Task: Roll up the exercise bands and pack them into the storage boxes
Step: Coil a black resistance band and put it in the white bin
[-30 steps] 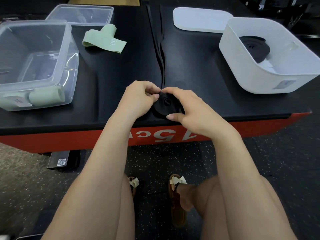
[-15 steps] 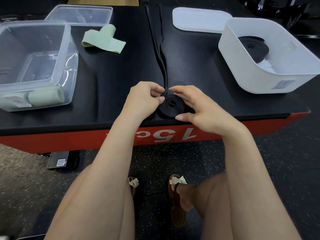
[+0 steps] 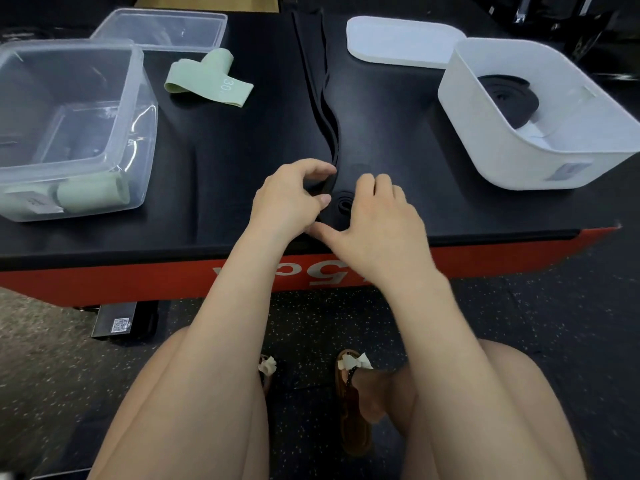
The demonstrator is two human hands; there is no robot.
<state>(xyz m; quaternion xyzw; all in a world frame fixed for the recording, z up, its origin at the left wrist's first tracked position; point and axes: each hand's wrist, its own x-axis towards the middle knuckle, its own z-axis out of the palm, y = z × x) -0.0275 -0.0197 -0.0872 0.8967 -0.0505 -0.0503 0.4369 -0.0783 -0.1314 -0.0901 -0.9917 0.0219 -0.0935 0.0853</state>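
A long black exercise band (image 3: 320, 88) runs down the middle of the black table toward me and ends in a flat coil (image 3: 341, 204) near the front edge. My left hand (image 3: 291, 195) pinches the band just where it meets the coil. My right hand (image 3: 375, 223) lies over the coil's right side, fingers curved round it and thumb at its near rim. A rolled black band (image 3: 509, 98) sits inside the white storage box (image 3: 485, 157) at the right. Rolled green bands (image 3: 91, 192) lie in the clear box (image 3: 138, 109) at the left. A flat green band (image 3: 211, 79) rests behind.
A clear lid (image 3: 166, 29) lies behind the clear box and a white lid (image 3: 398, 41) behind the white box. The table's red front edge (image 3: 138, 278) runs below my hands. My knees and sandalled feet are under the table, beside a small black box (image 3: 119, 320) on the floor.
The coil has been turned on the table and my right hand has shifted to cover more of it. The loose band now bends in a curve toward the coil.
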